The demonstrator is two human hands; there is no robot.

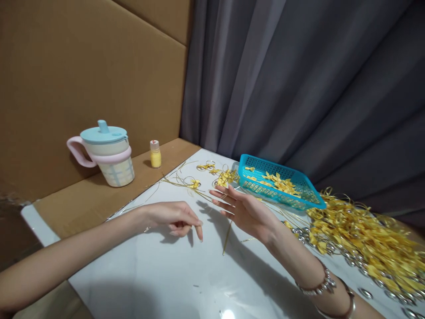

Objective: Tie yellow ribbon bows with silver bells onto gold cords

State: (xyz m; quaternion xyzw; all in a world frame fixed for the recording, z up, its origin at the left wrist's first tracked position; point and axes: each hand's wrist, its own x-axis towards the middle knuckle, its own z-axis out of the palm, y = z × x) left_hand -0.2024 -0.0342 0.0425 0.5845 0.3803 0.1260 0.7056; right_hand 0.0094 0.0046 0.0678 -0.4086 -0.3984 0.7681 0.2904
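My left hand point(179, 218) is just above the white table, back upward. One finger points down at the tabletop while the others curl loosely, and I see nothing in its grip. To its right, my right hand point(247, 210) is raised with fingers apart and palm turned inward. Thin gold wires point(227, 239) lie on the table beneath and beside it; whether one touches the fingers I cannot tell. Just beyond that hand are yellow ribbon bows point(226, 176) with wire stems. A teal basket point(282, 200) next to them holds more yellow ribbon pieces point(282, 182).
A large heap of yellow ribbon pieces point(365, 235) with silvery rings point(365, 292) covers the table's right side. At the back left stand a lidded cup point(116, 170) with a pink handle and a small yellow bottle point(155, 157). Cardboard point(99, 66) and a grey curtain point(282, 79) border the table.
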